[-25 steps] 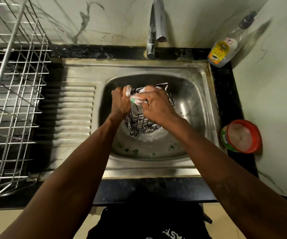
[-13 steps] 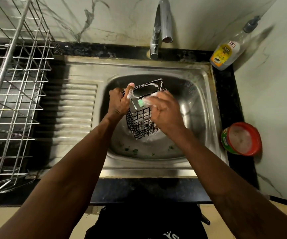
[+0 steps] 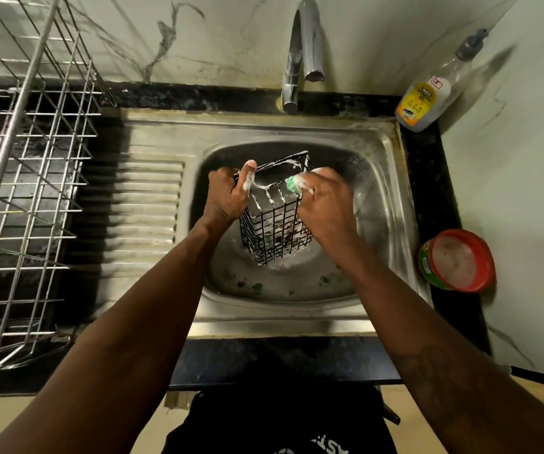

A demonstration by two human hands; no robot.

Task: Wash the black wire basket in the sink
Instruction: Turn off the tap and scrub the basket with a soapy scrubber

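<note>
Nearest the person, the steel front rim of the sink [image 3: 283, 326] runs across, and both forearms reach over it into the basin. On the basin floor just past that rim lie a few green scraps [image 3: 257, 286] among suds.

Farther in, at the middle of the sink, is the black wire basket [image 3: 275, 234]. It is a tall, narrow box. Its long axis is tilted: the base sits low and toward the person, and the open mouth points up and away toward the sink's back edge. Whether the base touches the basin floor cannot be told. White foam streaks its upper wires.

The left hand [image 3: 228, 198] grips the left side of the basket's top rim, fingers curled round the wires, the sudsy thumb raised along the rim. The right hand [image 3: 327, 204] is closed round a green scrubber [image 3: 292, 184], which it presses on the right side of that rim.

Left of the sink stands a steel wire dish rack [image 3: 25, 191]; right of it, a red-rimmed tub [image 3: 457, 260]. At the sink's back edge rises the tap [image 3: 303, 44], and at its far right corner stands a clear bottle [image 3: 427, 96] with a yellow label.
</note>
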